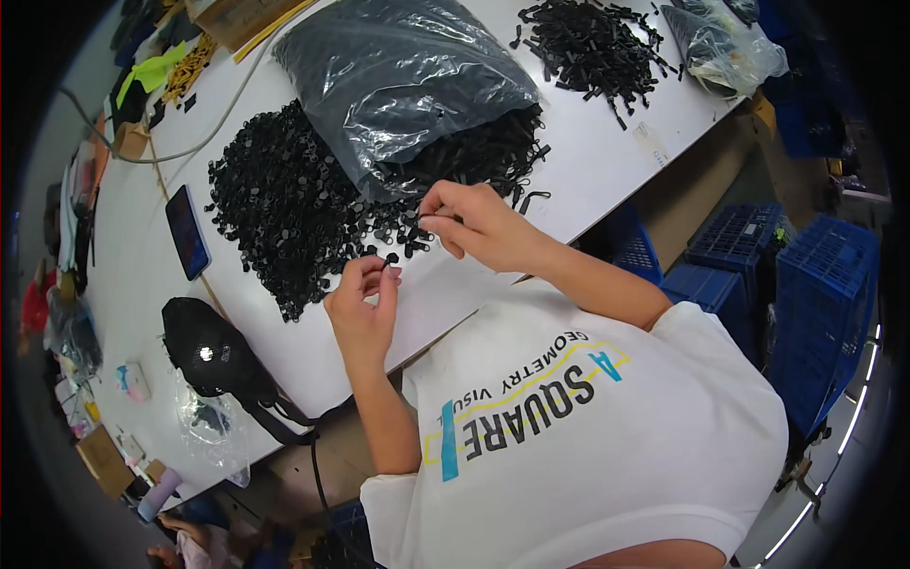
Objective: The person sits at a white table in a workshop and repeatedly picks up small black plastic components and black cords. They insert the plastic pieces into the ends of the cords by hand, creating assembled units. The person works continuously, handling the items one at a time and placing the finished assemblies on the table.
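My left hand [363, 305] is closed at the near edge of a heap of small black ringed parts [284, 199]. Its thumb and fingertips pinch one small black part [391, 258]. To its right, my right hand [482, 226] is held over the table with thumb and forefinger pressed together. A dark bit shows between those fingers, too small and covered to name. Just beyond the right hand lie black looped pulls [483, 152], spilling from under a large dark plastic bag [408, 71]. A few loose black parts lie between the two hands.
A phone [187, 232] lies left of the heap, beside a black mesh bag [210, 349] with straps. Another pile of black pulls [597, 47] is at the far right, near a clear plastic bag [725, 52]. Blue crates [825, 303] stand right of the white table [607, 171].
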Demonstrator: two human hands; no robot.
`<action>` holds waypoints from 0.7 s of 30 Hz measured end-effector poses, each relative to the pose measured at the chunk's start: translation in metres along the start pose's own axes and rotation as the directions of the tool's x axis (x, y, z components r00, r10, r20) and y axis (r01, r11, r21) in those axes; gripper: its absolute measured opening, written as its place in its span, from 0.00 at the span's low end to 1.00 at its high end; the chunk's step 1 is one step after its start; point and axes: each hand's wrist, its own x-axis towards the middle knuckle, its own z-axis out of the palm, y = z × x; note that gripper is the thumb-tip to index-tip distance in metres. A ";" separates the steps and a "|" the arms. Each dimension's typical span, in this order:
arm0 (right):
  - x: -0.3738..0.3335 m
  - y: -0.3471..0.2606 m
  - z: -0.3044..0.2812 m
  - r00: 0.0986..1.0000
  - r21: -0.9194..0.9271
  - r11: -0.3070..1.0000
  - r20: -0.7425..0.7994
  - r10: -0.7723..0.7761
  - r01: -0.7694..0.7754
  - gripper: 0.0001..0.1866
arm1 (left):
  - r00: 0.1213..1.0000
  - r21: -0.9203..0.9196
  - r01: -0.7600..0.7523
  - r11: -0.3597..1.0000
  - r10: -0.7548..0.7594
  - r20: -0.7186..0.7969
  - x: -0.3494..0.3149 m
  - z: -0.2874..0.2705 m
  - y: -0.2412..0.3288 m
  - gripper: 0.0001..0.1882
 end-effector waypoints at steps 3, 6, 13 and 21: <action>0.001 0.011 0.003 0.972 -0.372 0.898 0.102 -0.211 0.234 0.10 | 1.000 -0.117 -0.022 0.993 0.022 -0.003 0.005 -0.004 0.003 0.04; -0.004 0.015 0.008 0.904 -0.582 0.702 0.162 -0.395 0.411 0.10 | 0.999 -0.209 -0.035 0.977 0.032 -0.018 0.007 -0.006 0.006 0.03; -0.005 0.022 0.021 0.783 -0.640 0.506 0.264 -0.563 0.579 0.07 | 1.000 -0.176 0.010 0.984 -0.007 0.020 0.004 -0.005 0.010 0.05; -0.009 0.021 0.023 0.743 -0.632 0.403 0.484 -0.463 0.662 0.08 | 0.999 -0.043 0.043 0.998 -0.041 0.031 -0.009 0.006 0.017 0.06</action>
